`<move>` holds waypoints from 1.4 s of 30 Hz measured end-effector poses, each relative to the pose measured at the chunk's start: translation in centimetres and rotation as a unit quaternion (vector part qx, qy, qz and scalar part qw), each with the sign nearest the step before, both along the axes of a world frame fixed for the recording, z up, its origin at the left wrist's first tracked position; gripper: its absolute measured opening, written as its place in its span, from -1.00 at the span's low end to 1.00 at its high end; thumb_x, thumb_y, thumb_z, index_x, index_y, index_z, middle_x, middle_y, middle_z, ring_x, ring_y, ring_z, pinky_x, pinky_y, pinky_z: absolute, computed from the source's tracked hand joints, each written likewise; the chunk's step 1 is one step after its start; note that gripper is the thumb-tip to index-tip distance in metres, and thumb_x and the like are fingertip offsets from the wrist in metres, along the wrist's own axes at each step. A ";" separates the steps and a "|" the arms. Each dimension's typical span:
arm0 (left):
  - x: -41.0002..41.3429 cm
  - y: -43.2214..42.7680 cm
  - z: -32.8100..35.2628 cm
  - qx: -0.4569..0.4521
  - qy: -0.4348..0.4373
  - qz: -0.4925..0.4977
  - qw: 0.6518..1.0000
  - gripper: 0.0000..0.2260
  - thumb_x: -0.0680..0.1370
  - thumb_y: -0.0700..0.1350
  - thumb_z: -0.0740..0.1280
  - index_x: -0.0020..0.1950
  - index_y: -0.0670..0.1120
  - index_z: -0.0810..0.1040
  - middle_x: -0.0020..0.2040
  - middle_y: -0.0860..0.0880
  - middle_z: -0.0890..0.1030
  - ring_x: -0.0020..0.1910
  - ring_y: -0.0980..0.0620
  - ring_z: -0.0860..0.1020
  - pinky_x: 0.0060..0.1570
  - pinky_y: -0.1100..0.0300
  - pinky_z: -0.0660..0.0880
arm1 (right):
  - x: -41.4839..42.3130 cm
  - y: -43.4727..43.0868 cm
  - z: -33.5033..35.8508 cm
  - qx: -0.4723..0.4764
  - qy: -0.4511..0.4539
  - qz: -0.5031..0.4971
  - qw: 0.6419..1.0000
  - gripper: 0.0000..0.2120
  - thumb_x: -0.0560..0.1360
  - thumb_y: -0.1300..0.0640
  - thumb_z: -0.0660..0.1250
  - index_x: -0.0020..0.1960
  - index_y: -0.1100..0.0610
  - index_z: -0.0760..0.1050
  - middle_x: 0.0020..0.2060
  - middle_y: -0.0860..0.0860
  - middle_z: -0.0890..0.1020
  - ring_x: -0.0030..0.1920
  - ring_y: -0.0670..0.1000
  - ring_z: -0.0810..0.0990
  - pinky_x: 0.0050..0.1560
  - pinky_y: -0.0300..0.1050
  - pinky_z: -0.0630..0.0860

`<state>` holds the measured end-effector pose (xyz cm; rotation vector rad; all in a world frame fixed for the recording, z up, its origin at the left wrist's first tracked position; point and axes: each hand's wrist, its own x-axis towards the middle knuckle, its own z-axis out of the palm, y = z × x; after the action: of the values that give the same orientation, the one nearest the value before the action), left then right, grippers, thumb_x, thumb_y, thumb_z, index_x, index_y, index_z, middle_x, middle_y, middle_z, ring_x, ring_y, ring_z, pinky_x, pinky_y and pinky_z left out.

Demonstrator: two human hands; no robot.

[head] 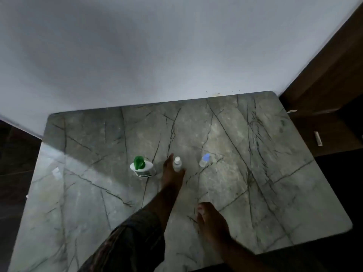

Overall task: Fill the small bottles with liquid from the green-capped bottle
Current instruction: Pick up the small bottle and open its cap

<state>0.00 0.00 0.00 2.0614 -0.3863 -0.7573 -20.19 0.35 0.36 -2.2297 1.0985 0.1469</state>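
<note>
A white bottle with a green cap (142, 167) stands on the grey marble table (255, 173), left of centre. Just to its right my left hand (171, 173) wraps around a small clear bottle with a white cap (177, 163), which stands upright on the table. Further right a second small clear bottle with a blue cap (205, 160) stands alone. My right hand (211, 220) rests nearer to me on the table, fingers loosely curled, holding nothing that I can see.
A pale wall (157, 55) rises directly behind the table. Dark wooden furniture (324, 95) stands at the right. The table's left edge drops to a dark floor (15, 163). A small white scrap (56, 172) lies near the left edge.
</note>
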 end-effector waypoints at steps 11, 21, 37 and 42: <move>-0.7 2.6 0.3 0.062 -0.130 -0.061 0.988 -0.50 0.42 0.12 0.48 0.31 0.01 0.53 0.17 0.02 0.64 0.13 0.02 0.58 0.14 0.05 0.55 | 5.4 -3.8 4.8 -0.011 -0.129 -0.062 0.990 -0.59 0.56 -0.12 0.26 0.38 -0.08 0.35 0.15 -0.22 0.56 -0.07 -0.23 0.58 -0.09 -0.35 0.52; -2.3 6.3 2.0 0.047 -0.191 -0.121 0.973 -0.61 0.38 0.18 0.44 0.17 0.12 0.56 0.03 0.14 0.58 -0.06 0.18 0.57 -0.14 0.32 0.45 | 12.4 -6.7 8.5 -0.067 0.036 0.105 0.992 -0.59 0.46 -0.29 0.32 -0.04 0.08 0.55 -0.12 0.00 0.64 -0.06 0.04 0.64 -0.17 -0.13 0.45; -2.4 7.3 1.7 0.061 -0.164 -0.088 0.981 -0.54 0.34 0.22 0.49 0.19 0.12 0.57 -0.02 0.14 0.57 -0.10 0.19 0.53 -0.16 0.37 0.39 | 12.1 -6.4 9.2 -0.043 0.043 0.107 0.992 -0.52 0.47 -0.35 0.25 0.06 0.06 0.52 -0.07 0.02 0.65 -0.05 0.05 0.64 -0.12 -0.08 0.52; -3.1 6.8 1.8 0.073 -0.151 -0.092 0.982 -0.56 0.36 0.27 0.43 0.18 0.14 0.57 -0.01 0.14 0.58 -0.14 0.23 0.46 -0.23 0.38 0.33 | 11.8 -6.8 9.7 -0.017 0.011 0.205 0.979 -0.92 0.49 0.15 0.33 -0.08 0.03 0.60 -0.03 0.00 0.62 -0.02 0.02 0.63 -0.07 -0.12 0.57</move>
<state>-3.07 6.83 1.78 2.3090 -0.7188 -0.5938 -8.42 -6.43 10.05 -2.4659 0.6409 0.3277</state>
